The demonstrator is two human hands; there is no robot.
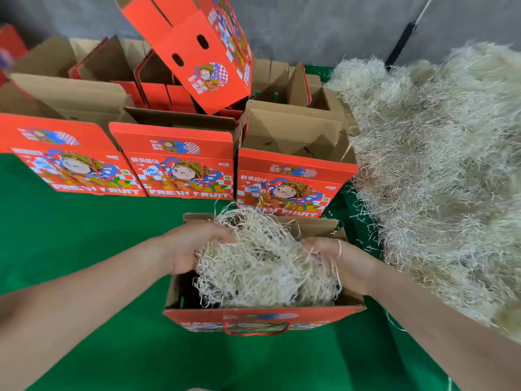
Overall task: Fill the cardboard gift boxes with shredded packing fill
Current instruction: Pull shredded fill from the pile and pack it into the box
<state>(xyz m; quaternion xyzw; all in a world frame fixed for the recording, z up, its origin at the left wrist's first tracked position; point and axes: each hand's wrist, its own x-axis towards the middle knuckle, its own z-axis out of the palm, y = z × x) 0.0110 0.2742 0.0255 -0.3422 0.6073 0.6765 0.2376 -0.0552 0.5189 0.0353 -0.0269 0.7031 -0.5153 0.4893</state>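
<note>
The left hand [194,246] and right hand [348,262] fingers grip a fill clump [262,263] in the open box [262,313], with 3 "FRESH FRUIT" boxes [180,165] at 12 o'clock and a fill pile [439,165] at 2 o'clock.

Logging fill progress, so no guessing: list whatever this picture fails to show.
Head view: floor of the nearest open orange cardboard gift box, covered by the clump of pale shredded packing fill; depth unknown.
Head view: fingers of the right hand, buried in that clump.
Head view: bottoms of the three open orange boxes behind, hidden by their own front walls.
Head view: large pale fill pile, cut off by the right edge.
</note>
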